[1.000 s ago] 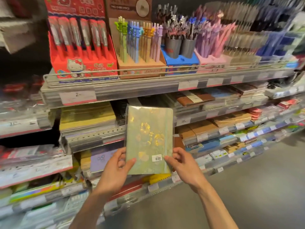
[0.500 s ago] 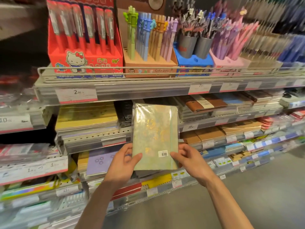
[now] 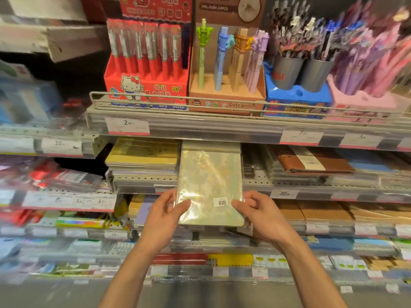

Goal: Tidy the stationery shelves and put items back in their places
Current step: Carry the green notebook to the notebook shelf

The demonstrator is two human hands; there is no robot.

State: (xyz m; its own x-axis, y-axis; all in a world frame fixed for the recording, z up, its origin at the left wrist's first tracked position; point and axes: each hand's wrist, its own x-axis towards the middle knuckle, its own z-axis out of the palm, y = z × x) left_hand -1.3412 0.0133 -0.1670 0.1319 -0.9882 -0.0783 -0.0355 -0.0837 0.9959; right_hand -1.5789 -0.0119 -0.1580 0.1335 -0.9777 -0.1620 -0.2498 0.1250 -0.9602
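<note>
Two hands on one item: a shiny pale-green notebook (image 3: 210, 185) in clear wrap, held upright-ish between them in front of the shelving; left hand (image 3: 165, 215) grips its lower left edge, thumb lying across the front cover, fingers curled behind; right hand (image 3: 259, 213) pinches the lower right edge just beside the barcode sticker (image 3: 220, 202), thumb tip on the cover, remaining fingers curled near the edge; both forearms come up from the bottom of the view.

Notebook's top end reaches in under the front edge of the upper shelf (image 3: 222, 126), into the gap between a stack of yellow-covered notebooks (image 3: 142, 161) on the left and a stack topped by a brown notebook (image 3: 311, 163) on the right; its lower end overhangs the front edge of the middle shelf (image 3: 311, 192), toward the person; cannot tell whether the top end rests on anything inside the gap.

Upper shelf, behind a wire rail (image 3: 222, 103): red cartoon-cat pen box (image 3: 146, 85) at left; tan "Cute pets" pen box (image 3: 226, 94) beside it; blue tray with two grey pen cups (image 3: 300, 72); pink pen holder (image 3: 364, 94) at right; price tag "2.00" (image 3: 127, 125) on the shelf's front edge, under the red box; lower shelves hold more stacked stationery, too blurred to identify.
</note>
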